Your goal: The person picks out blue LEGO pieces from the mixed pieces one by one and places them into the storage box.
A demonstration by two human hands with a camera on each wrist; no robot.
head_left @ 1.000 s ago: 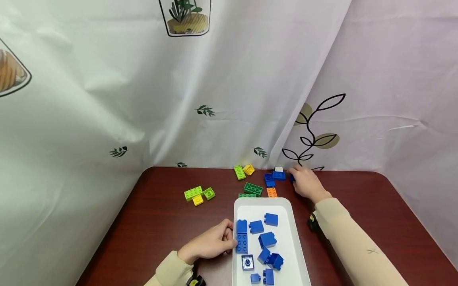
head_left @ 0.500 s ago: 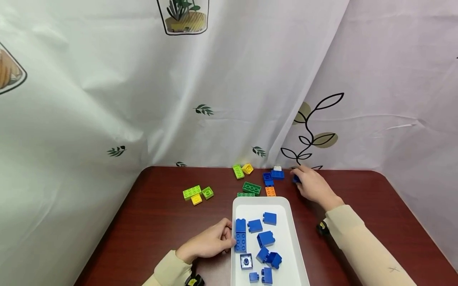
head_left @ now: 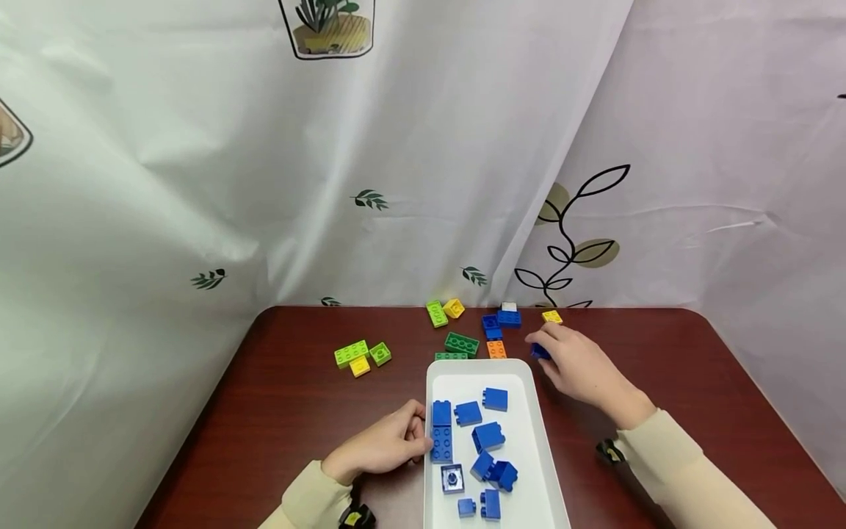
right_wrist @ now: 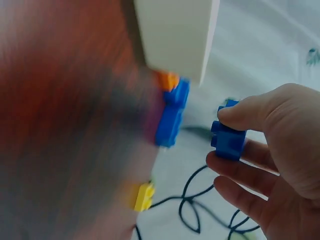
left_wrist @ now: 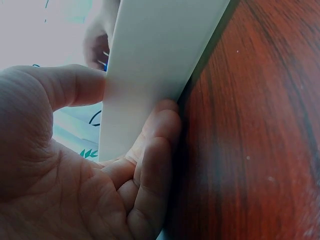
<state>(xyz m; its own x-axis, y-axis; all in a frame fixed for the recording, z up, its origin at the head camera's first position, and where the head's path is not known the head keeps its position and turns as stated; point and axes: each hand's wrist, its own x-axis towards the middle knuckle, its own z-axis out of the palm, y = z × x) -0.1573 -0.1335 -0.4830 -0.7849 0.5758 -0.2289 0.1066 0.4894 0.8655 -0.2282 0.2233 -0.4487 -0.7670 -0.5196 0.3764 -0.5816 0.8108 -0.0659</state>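
My right hand [head_left: 584, 367] pinches a blue building brick [right_wrist: 230, 140] between thumb and fingers, above the table at the right of the white tray [head_left: 548, 459]. Its studs show in the right wrist view. My left hand [head_left: 386, 441] holds the tray's left side; in the left wrist view the thumb [left_wrist: 80, 86] lies at the rim and the curled fingers [left_wrist: 157, 160] press the outer wall. Inside the tray lie several blue bricks [head_left: 489, 436], some on their sides, one with its hollow underside up.
Behind the tray are green bricks [head_left: 461, 343], an orange brick [head_left: 496, 349], blue bricks [head_left: 509, 318] and a yellow brick [head_left: 551, 317]. Lime and yellow bricks [head_left: 351, 353] lie at the left. A patterned curtain [head_left: 396, 147] hangs along the table's [head_left: 297, 419] back edge.
My right hand has lifted the blue brick from the back of the table and drawn it nearer, uncovering a yellow brick. My left hand stays at the tray.
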